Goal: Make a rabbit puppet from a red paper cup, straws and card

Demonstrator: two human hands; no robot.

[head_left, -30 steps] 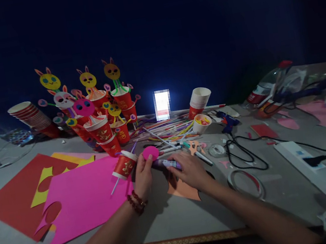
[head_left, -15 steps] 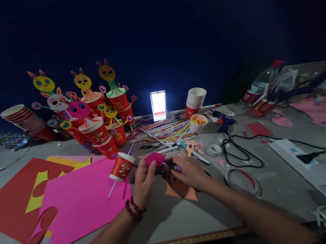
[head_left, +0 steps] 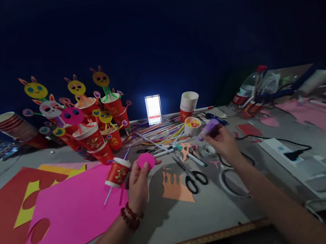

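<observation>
My left hand (head_left: 139,182) holds a round pink paper disc (head_left: 146,162) between thumb and fingers, just right of a tilted red paper cup (head_left: 117,172). In my right hand (head_left: 223,142) is a purple object (head_left: 209,129), blurred, gripped at its lower side near the small cup of yellow and red bits (head_left: 192,124). Black-handled scissors (head_left: 191,175) lie between my hands, partly beside an orange paper piece (head_left: 177,187) with a cut, wavy edge. A large pink sheet (head_left: 80,210) lies under and left of the tilted cup.
Decorated cups with paper rabbit faces (head_left: 88,136) stand at the back left. Pens and sticks (head_left: 161,132) are scattered at the back centre. A tape roll (head_left: 234,183), black cable, power strip (head_left: 295,166) and bottle (head_left: 247,90) are on the right.
My right hand has moved right and away with the purple object, uncovering the scissors and orange paper. My left hand still holds the pink disc. The whole view has shifted slightly.
</observation>
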